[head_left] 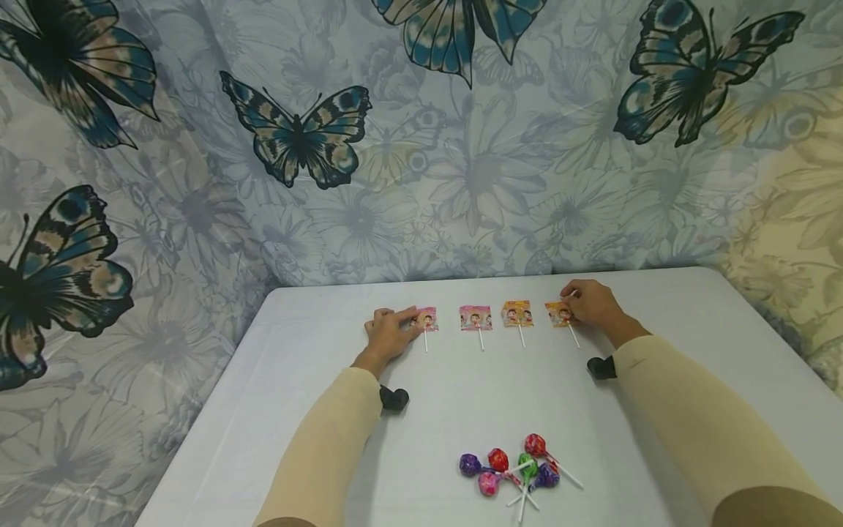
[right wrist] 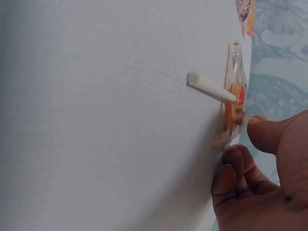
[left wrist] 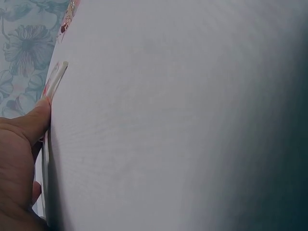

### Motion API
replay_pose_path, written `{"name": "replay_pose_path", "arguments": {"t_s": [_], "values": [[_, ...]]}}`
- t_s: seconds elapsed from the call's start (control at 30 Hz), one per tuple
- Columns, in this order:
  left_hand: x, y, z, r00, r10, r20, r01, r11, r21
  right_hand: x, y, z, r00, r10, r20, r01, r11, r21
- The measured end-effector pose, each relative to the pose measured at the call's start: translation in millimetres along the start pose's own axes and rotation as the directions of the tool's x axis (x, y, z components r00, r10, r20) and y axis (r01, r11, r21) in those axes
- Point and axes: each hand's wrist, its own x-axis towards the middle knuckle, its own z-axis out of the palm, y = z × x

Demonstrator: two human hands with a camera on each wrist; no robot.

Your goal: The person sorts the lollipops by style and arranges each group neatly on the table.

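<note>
Four flat-wrapped lollipops lie in a row near the far edge of the white bench [head_left: 448, 395], sticks pointing toward the wearer. From the left, they are the outer pink lollipop [head_left: 428, 319], the inner pink lollipop [head_left: 476, 318], the inner orange lollipop [head_left: 516, 312] and the outer orange lollipop [head_left: 558, 315]. The stick of the last is slanted toward the right.

The left hand [head_left: 390, 334] is at the left end of the row. Its thumb and forefinger touch the left side of the outer pink lollipop; whether they pinch the wrapper or only press on it cannot be told. The right hand [head_left: 593, 301] is at the opposite end, beside the outer orange lollipop. Its fingers are bent, and the right wrist view shows a gap between thumb and fingertips with nothing gripped in it. Contact with the wrapper edge cannot be confirmed.

Nearer the wearer, well apart from the row, lies a loose cluster of round lollipops [head_left: 527, 466], coloured purple, red, pink and green, with several white sticks crossing. Both arms wear beige sleeves [head_left: 698, 417]; a black fitting [head_left: 395, 400] shows at each wrist. Behind the bench stands a floral backdrop [head_left: 421, 227] printed with large butterflies [head_left: 298, 135].
</note>
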Motion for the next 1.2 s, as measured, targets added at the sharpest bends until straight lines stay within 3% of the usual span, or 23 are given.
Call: {"name": "replay_pose_path", "arguments": {"t_s": [0.63, 0.93, 1.2], "values": [[0.8, 0.4, -0.6, 1.0, -0.019, -0.011, 0.018, 0.998, -0.063, -6.9, 4.2, 0.5, 1.0, -0.021, -0.011, 0.021, 1.0, 0.021], [0.3, -0.8, 0.6, 0.999, 0.001, -0.039, -0.005, 0.996, -0.088, -12.2, 7.6, -2.1, 0.999, -0.038, -0.017, 0.038, 0.999, 0.032], [-1.5, 0.2, 0.2, 1.0, 0.011, -0.008, -0.011, 0.997, -0.081, -16.2, 9.1, -3.4, 1.0, -0.015, 0.011, 0.014, 0.999, 0.045]]}}
